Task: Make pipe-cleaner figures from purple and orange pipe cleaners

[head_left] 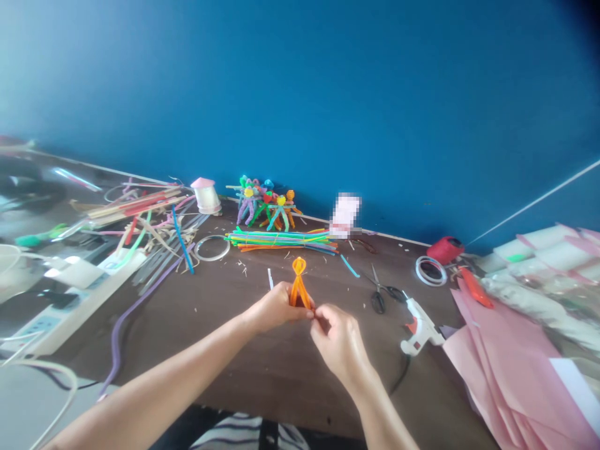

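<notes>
An orange pipe-cleaner figure with a round looped head and two legs stands upright above the brown table. My left hand is closed around its lower left side. At the bottom of its right leg, my right hand pinches with thumb and fingers. Just beyond lies a bundle of coloured pipe cleaners. Behind that stand several finished-looking pipe-cleaner figures in mixed colours against the blue wall.
Scissors and a white glue gun lie to the right, beside pink sheets. Tape rolls sit behind them. On the left are a power strip, loose sticks and a white spool-like container.
</notes>
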The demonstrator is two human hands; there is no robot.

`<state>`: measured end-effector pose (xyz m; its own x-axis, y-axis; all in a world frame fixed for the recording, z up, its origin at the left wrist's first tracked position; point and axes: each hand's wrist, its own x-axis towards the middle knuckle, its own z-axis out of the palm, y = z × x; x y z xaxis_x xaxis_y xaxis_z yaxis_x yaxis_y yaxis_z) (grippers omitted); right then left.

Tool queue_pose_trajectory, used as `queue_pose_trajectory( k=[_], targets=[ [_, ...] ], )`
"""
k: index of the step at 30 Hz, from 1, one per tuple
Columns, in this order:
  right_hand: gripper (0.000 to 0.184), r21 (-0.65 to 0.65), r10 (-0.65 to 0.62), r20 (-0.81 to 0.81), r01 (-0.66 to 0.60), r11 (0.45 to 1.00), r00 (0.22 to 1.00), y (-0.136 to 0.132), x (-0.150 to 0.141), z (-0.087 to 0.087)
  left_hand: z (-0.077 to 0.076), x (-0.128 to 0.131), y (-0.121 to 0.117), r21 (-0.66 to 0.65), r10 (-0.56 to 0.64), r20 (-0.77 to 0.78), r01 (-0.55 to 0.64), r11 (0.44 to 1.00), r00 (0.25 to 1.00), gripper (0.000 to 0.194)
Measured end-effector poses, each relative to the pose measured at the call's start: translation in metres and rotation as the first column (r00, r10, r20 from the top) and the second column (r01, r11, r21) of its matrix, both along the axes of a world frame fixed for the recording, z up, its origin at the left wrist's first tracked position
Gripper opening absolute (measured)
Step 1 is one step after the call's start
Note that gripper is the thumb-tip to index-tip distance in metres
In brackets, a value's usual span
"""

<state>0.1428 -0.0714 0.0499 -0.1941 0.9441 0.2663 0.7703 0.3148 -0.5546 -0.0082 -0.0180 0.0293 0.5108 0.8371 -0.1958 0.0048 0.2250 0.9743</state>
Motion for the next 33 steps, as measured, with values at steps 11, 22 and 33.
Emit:
queue_pose_trajectory(
  k=[11,22,33],
  targets=[
    [0.015,0.100,-0.107,0.119,0.095,0.990,0.987,0.006,-0.005,-0.028,-0.012,0.014,-0.007,0.021,0.123,-0.017,-0.123,0.992,0.992,0.016],
    [0.014,0.175,-0.161,0.238,0.121,0.977,0.958,0.007,-0.006,-0.033,-0.014,0.020,-0.006,0.007,0.257,-0.112,-0.258,0.966,0.960,0.006],
    [0.013,0.065,-0.137,0.017,0.136,0.989,0.990,0.013,-0.002,-0.037,-0.019,0.019,-0.001,-0.096,0.205,0.062,-0.199,0.975,0.977,0.012]
  ],
)
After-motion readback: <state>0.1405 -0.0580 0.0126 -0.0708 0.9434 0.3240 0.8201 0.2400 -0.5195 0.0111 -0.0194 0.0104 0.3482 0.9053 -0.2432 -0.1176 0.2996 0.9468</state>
